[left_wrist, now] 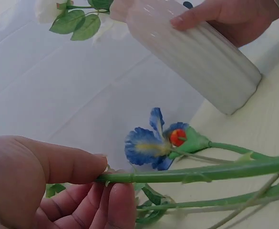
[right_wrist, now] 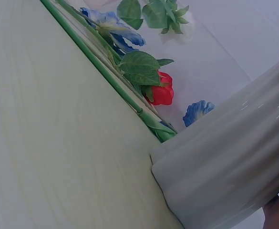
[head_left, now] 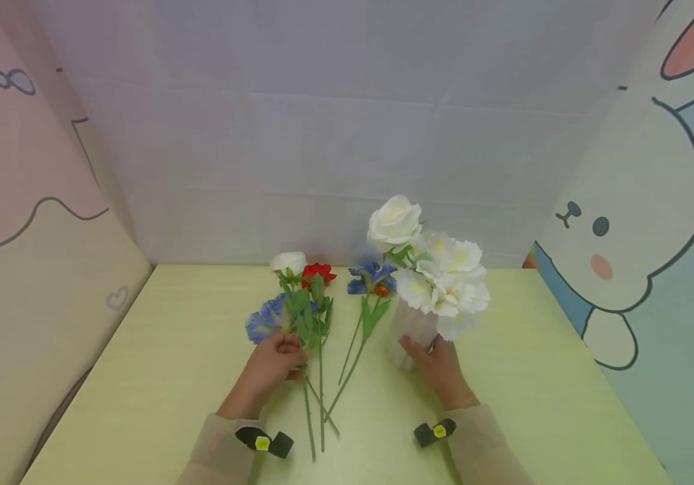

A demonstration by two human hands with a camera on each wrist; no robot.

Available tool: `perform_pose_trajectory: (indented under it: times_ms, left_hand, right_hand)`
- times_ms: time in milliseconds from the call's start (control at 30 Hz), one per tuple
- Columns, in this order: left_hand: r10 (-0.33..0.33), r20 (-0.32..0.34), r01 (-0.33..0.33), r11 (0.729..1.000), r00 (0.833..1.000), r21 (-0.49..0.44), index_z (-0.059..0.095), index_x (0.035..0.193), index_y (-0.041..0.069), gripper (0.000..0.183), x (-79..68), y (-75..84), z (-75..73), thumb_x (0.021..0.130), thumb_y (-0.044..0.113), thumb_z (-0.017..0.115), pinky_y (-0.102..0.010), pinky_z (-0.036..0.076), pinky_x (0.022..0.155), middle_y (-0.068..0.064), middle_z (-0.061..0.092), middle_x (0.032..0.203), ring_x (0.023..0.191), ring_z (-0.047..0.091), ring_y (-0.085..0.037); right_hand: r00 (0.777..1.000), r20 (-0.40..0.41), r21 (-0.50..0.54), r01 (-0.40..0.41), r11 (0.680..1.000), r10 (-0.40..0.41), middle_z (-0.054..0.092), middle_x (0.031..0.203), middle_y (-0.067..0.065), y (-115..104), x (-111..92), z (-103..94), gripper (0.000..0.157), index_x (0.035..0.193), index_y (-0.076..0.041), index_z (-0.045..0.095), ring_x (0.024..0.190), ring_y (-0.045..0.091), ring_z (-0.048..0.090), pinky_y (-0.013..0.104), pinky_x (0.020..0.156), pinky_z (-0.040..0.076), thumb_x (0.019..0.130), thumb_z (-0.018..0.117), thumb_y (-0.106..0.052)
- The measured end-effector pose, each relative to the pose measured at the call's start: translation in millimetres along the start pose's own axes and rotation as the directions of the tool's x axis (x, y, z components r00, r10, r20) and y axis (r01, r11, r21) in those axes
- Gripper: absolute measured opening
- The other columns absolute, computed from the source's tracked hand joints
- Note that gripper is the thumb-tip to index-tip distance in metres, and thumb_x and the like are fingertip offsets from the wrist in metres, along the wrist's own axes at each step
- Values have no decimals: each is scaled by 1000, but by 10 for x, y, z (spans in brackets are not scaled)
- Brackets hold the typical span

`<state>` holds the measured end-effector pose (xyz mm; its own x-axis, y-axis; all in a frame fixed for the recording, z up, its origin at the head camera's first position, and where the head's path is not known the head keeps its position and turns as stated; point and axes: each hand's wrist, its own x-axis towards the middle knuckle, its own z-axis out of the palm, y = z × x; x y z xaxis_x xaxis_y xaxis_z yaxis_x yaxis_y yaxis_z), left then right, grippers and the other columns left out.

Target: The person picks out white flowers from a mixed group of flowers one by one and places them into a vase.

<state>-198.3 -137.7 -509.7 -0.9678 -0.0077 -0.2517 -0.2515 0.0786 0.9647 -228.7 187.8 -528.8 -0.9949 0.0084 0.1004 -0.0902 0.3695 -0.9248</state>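
In the left wrist view my left hand (head_left: 270,367) pinches a green flower stem (left_wrist: 196,173) between thumb and fingers; which bloom it bears is unclear. Just beyond that hand are a ruffled blue flower (head_left: 269,318), a white rose (head_left: 289,261) and a red flower (head_left: 318,273). My right hand (head_left: 440,370) grips the side of a pale ribbed vase (head_left: 407,333), which stands on the table. A large white rose (head_left: 394,223) and ruffled white blooms (head_left: 452,279) rise from it, hiding its mouth in the head view.
Between the hands lie a blue iris (head_left: 372,276) and a small orange-red bud (head_left: 382,290), their stems crossing others toward the front. The pale yellow table (head_left: 534,377) meets a white back sheet (head_left: 322,148). Cartoon-printed panels (head_left: 643,222) flank both sides.
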Motion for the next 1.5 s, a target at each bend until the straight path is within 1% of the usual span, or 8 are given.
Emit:
perform_pose_trajectory:
  times_ms: [200, 400, 533, 767, 900, 1100, 1333, 1500]
  left_hand:
    - [51, 23, -50, 997, 998, -63, 56, 111, -5, 27, -32, 109, 5, 89, -7, 70, -38, 59, 69, -10, 61, 92, 77, 63, -22]
    - [129, 44, -124, 988, 991, -96, 59, 120, -6, 31, -93, 213, 28, 92, -4, 70, -40, 60, 79, -15, 68, 101, 85, 69, -23]
    - [172, 36, -165, 975, 984, -146, 58, 125, -7, 35, -139, 266, 48, 91, -7, 69, -37, 60, 82, -20, 68, 106, 89, 70, -23]
    - [213, 1, -209, 960, 977, -186, 55, 129, -6, 43, -212, 356, 63, 89, -13, 69, -35, 60, 83, -17, 69, 105, 93, 70, -21]
    - [262, -9, -260, 949, 965, -181, 54, 132, -6, 38, -257, 408, 70, 95, -11, 64, -36, 60, 87, -23, 68, 109, 94, 71, -22]
    - [357, -38, -358, 915, 933, -187, 57, 134, -2, 32, -312, 450, 84, 102, -6, 56, -41, 59, 88, -25, 67, 106, 95, 73, -26]
    - [403, -127, -421, 883, 907, -207, 62, 127, -4, 27, -389, 504, 94, 101, 2, 65, -41, 60, 86, -21, 69, 104, 92, 74, -24]
    - [429, -168, -459, 852, 888, -252, 61, 125, -6, 28, -390, 507, 88, 98, -5, 65, -41, 61, 84, -15, 71, 103, 89, 75, -23]
  right_hand:
    - [1000, -7, 1, 25, 1000, -25, 60, 132, 24, -7, -6, -3, 60, 137, 5, 47, 124, 38, 57, 54, 109, 42, 93, 77, -23]
    - [999, -11, -1, 34, 999, -34, 61, 131, 24, -8, -11, 1, 60, 137, 5, 48, 122, 38, 58, 55, 108, 43, 93, 77, -23]
    - [1000, -10, -12, 16, 1000, -16, 62, 129, 24, -12, -14, 5, 59, 135, 5, 49, 120, 37, 59, 55, 106, 44, 93, 77, -26]
    - [1000, -1, -12, 2, 1000, -2, 62, 128, 23, -11, -17, 7, 58, 134, 5, 50, 119, 36, 60, 53, 106, 45, 94, 77, -28]
    - [1000, 7, -18, -19, 1000, 19, 61, 131, 24, -24, -18, 0, 61, 136, 6, 49, 122, 37, 59, 53, 108, 43, 95, 76, -30]
    - [1000, 13, -27, -22, 999, 22, 62, 131, 24, -32, -24, -18, 61, 135, 6, 50, 123, 36, 59, 53, 109, 43, 96, 75, -33]
    - [1000, 5, 11, -4, 1000, 4, 62, 129, 23, -16, -14, -8, 59, 135, 5, 50, 121, 35, 59, 52, 107, 44, 94, 77, -28]
    - [1000, 2, -8, -12, 1000, 12, 63, 127, 23, -26, -22, 1, 57, 133, 6, 52, 118, 34, 60, 52, 105, 45, 95, 76, -29]
